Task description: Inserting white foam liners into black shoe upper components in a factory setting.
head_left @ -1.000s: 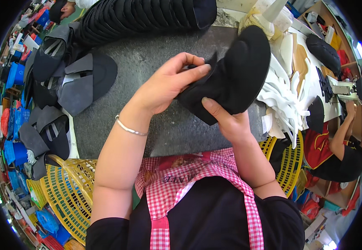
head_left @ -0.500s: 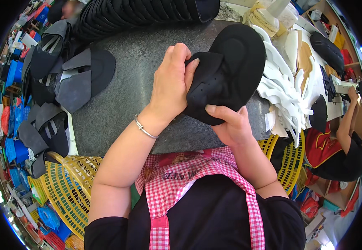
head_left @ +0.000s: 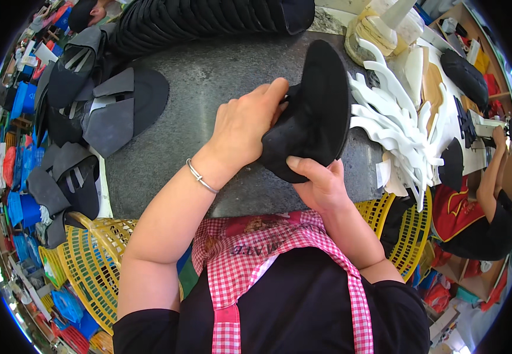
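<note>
Between my hands, above the worktable (head_left: 173, 171), is a black slipper-like shoe piece (head_left: 320, 88) with a broad rounded end and a curved, folded side. It is tilted, its broad end pointing away from me and one rim nearly edge-on. My left hand (head_left: 247, 121) grips its left side, with the fingertips partly hidden behind the folded part. My right hand (head_left: 322, 182) pinches the near lower edge, thumb on top and fingers underneath. Right of the piece lies a heap of white curved strips (head_left: 397, 118).
A long row of nested black pieces (head_left: 203, 26) lies along the far edge. Black-and-grey flapped pieces (head_left: 111, 127) are piled at the left. Yellow baskets (head_left: 94, 259) flank me below the table. A co-worker's arm (head_left: 491, 168) shows at the far right.
The shoe piece has turned, so its broad face now stands steeper and looks narrower. It has shifted slightly left and nearer. My left hand has rolled over, hiding its thumb.
</note>
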### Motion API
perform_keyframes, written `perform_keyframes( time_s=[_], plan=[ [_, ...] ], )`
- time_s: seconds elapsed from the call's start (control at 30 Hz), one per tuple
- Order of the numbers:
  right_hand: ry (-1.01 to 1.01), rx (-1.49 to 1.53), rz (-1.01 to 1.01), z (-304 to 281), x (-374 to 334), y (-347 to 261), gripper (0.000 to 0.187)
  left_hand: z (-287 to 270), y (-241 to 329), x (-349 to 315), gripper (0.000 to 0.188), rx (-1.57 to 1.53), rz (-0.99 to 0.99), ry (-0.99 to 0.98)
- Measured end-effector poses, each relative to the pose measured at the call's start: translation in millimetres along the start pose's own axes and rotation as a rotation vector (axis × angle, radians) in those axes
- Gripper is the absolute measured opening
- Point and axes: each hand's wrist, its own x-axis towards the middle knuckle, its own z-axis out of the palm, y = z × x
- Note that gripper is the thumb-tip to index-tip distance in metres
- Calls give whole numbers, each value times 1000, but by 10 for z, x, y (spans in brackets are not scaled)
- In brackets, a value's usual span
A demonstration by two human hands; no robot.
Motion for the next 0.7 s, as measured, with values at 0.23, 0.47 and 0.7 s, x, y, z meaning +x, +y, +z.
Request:
perform_keyframes(
  time_s=[0.23,0.47,0.7],
  plan=[
    [78,12,-95,56,84,-226,49,-180,151,26,27,21,315,700],
    [42,71,-114,14,64,-292,46,32,345,-351,43,-456,245,483],
    [6,-39,-207,-19,45,-351,37,101,431,-355,36,-748,24,420]
  ],
)
